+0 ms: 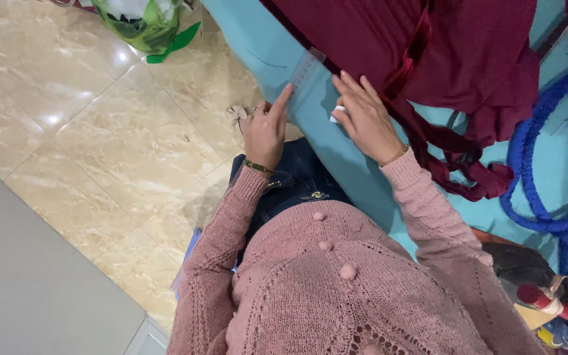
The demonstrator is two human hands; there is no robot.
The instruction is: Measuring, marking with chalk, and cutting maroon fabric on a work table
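Observation:
My left hand point(265, 128) presses its index finger on the near end of a clear plastic ruler point(305, 68) lying along the edge of a turquoise table point(336, 151). My right hand point(363, 118) rests on the table just right of the ruler, holding a small white piece point(336, 113), likely chalk, under the thumb. Dark maroon fabric point(455, 59) is spread beside and beyond the right hand. Both arms wear pink knitted sleeves.
Thick blue cord point(534, 171) loops over the table's right side. A green plastic bag point(144, 23) sits on the beige tiled floor point(100, 131) at the top left. A grey surface point(27, 283) lies bottom left. A red-capped object point(547, 302) lies at the lower right.

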